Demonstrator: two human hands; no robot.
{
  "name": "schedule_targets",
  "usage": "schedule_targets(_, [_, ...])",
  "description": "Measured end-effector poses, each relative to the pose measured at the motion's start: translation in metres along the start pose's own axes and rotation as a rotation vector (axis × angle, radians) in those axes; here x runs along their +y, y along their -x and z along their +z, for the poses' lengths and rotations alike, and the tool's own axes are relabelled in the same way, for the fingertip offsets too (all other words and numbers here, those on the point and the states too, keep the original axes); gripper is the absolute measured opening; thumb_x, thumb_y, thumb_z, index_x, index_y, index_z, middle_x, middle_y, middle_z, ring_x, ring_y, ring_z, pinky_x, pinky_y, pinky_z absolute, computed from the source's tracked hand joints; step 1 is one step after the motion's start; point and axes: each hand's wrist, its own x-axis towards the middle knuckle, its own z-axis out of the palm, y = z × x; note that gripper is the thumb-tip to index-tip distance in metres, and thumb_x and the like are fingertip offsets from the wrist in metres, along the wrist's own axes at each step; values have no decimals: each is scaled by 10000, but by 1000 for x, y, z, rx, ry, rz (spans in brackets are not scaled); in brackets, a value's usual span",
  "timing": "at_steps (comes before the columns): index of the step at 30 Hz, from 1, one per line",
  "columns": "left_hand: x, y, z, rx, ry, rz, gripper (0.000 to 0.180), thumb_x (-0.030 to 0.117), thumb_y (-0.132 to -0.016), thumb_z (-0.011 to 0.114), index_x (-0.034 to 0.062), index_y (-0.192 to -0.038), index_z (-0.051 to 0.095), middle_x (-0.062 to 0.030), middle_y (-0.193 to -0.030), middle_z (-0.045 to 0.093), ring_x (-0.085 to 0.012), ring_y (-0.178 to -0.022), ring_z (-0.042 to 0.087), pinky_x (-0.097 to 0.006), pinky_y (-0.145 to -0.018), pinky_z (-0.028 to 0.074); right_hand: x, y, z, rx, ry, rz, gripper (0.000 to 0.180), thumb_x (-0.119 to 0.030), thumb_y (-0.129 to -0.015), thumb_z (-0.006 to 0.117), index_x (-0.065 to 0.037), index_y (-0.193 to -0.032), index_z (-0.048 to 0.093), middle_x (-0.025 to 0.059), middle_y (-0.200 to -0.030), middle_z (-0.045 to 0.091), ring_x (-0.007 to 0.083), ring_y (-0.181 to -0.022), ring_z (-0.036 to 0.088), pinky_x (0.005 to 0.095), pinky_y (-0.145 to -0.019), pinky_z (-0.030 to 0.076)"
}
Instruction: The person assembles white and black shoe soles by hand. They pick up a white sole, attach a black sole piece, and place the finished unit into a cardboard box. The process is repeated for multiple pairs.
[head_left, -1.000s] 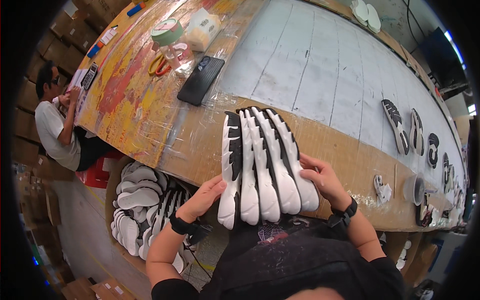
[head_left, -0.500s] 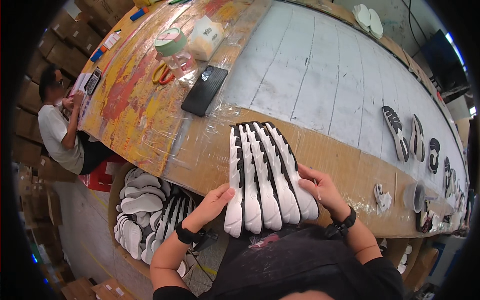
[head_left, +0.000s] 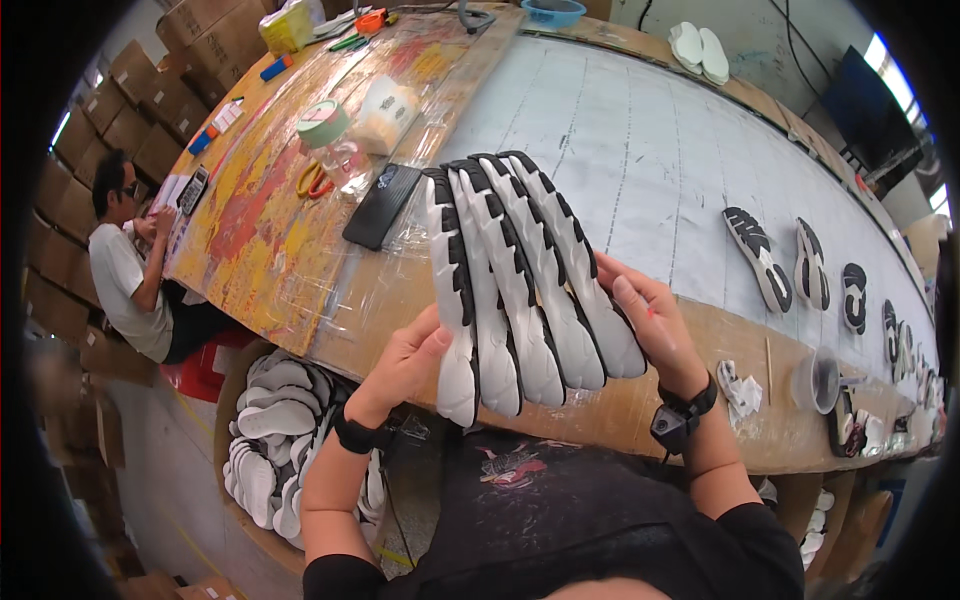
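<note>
Together, left hand [head_left: 400, 357] and right hand [head_left: 657, 318] hold five soles [head_left: 518, 310].

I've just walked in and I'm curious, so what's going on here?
A person's left hand and right hand hold a row of soles side by side at the table. A pile of soles sits low at left; other soles lie on the white surface. A co-worker sits far left.

Left head-worn fisheye, facing down and forward; wearer's shirt [head_left: 580, 520] close at 6 o'clock, table [head_left: 262, 245] receding toward 12.
</note>
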Motion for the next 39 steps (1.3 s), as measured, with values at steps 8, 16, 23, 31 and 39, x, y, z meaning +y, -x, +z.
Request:
schedule_targets(8, [10, -16, 11, -72, -240, 58, 344, 183, -898, 456, 2, -1190, 477, -95, -1277, 413, -215, -1197, 362, -320, -990, 252, -15, 4, -25, 50, -179, -50, 457, -290, -940, 379, 57, -1236, 410, 164, -1171, 520, 171, -1087, 483, 262, -924, 369])
schedule_targets(16, [9, -41, 25, 34, -1088, 656, 381, 81, -591, 709, 160, -955, 626, -193, -1282, 390, -321, -1164, 420, -432, -929, 355, 4, 7, -35, 124, -301, -76, 457, -294, -946, 357, 57, -1234, 412, 149, -1168, 526, 193, -1109, 481, 284, -941, 360])
schedule_targets(23, [-31, -28, 49, -110, -1276, 560, 157, 161, -645, 677, 87, -769, 615, -114, -1289, 428, -270, -1201, 392, -464, -992, 254, 52, 38, -16, 120, -239, 53, 384, -198, -912, 449, 24, -1224, 428, 132, -1209, 493, 191, -1120, 466, 308, -972, 337])
schedule_targets(31, [-46, -9, 63, 281, -1053, 362, 186, 105, -723, 637, 11, -876, 588, -213, -1331, 326, -359, -1229, 315, -419, -1011, 236, 82, 37, -28, 198, -266, 114, 433, -79, -798, 606, 24, -1191, 455, 122, -1196, 493, 190, -1133, 446, 301, -945, 360])
schedule_targets(39, [-55, 6, 78, 361, 333, -313, 677, 263, -870, 532, 104, -1369, 103, -106, -1330, 299, -216, -1163, 396, -352, -814, 469, 85, 29, -35, 22, 8, 215, 604, -316, -840, 540, 51, -1278, 344, 203, -1261, 439, 247, -1168, 431, 308, -965, 327])
